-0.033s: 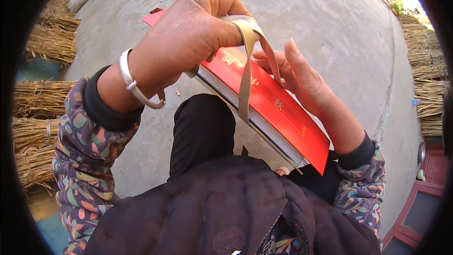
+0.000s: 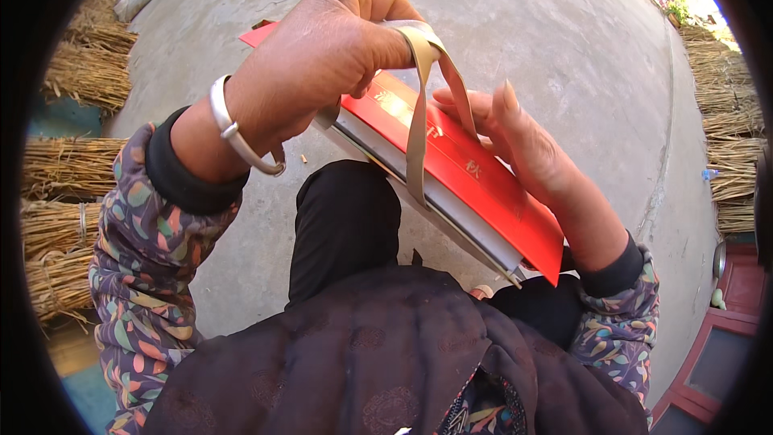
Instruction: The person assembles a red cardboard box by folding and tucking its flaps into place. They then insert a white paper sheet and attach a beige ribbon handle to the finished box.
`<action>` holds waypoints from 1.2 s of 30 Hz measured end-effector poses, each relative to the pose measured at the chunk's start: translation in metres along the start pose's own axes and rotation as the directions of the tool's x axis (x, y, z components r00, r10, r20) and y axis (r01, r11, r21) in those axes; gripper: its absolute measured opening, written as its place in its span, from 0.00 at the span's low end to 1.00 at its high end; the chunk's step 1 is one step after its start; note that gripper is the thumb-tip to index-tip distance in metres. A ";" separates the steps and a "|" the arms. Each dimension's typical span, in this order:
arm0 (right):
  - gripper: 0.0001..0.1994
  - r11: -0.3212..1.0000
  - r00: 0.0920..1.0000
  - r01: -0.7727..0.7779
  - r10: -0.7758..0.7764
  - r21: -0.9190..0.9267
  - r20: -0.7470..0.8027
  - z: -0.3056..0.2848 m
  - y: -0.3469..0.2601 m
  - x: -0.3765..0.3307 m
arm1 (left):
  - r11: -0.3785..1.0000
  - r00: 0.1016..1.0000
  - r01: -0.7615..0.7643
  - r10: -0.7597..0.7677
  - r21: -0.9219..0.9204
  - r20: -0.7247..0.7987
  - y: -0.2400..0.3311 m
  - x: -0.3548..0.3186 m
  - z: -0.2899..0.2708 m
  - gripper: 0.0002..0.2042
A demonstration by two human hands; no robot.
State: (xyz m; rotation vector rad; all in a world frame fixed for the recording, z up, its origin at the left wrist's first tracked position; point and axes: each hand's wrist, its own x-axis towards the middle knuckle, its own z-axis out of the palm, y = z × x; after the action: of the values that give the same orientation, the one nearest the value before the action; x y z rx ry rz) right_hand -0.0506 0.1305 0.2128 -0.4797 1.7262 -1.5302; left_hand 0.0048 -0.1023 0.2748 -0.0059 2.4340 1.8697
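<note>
Banding a flat red bundle (image 2: 475,169), by the look of it, midway through the wrap. Pinching a beige band (image 2: 419,113) in the fingers of the left hand (image 2: 322,57), clenched tight around its upper loop and drawing it up and away from the red cover. Below those fingers, running down in two strands across the red face and around the near long edge, over the pale grey layers stacked beneath the cover; impossible to tell how far round the underside. Steadying with the right hand (image 2: 523,145): fingers released, stretched flat and close together, lying along the far edge of the bundle just right of the band, touching the red cover but grasping nothing. Holding the bundle itself in the air between both sets of fingers, tilted, above a black-trousered knee (image 2: 346,218), with no counter under it.

Judging from the taut loop, not yet seated. For the next move: keep the strands untwisted, keep the pull even so that the layers do not slide apart, and keep the flat right fingers clear of the strands while bracing the far edge. Risk of the band snapping back off the near corner if slackened too early.

On the left wrist, a silver bangle (image 2: 233,129). Beyond the fingers, bare concrete ground (image 2: 564,32); off to the left, bundles of straw (image 2: 72,169).
</note>
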 end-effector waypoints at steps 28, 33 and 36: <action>0.29 0.198 0.972 0.150 -0.211 -0.969 0.107 -0.016 0.095 0.001 | 0.996 0.994 0.061 -0.065 0.060 0.082 -0.064 0.037 0.060 0.10; 0.25 0.182 0.976 0.168 -0.171 -0.969 0.137 -0.013 0.089 0.005 | 0.908 0.980 -0.162 0.103 0.386 0.168 -0.082 0.033 0.047 0.16; 0.24 0.193 0.971 0.199 -0.173 -0.961 0.167 -0.013 0.087 0.017 | 0.842 0.958 -0.113 -0.050 0.528 0.283 -0.097 0.019 0.026 0.36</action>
State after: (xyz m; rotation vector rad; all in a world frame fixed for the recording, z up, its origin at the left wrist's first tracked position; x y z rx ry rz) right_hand -0.0530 0.1453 0.1242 -1.3844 2.5529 -0.2503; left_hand -0.0081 -0.1016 0.1732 0.3162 2.6520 1.0292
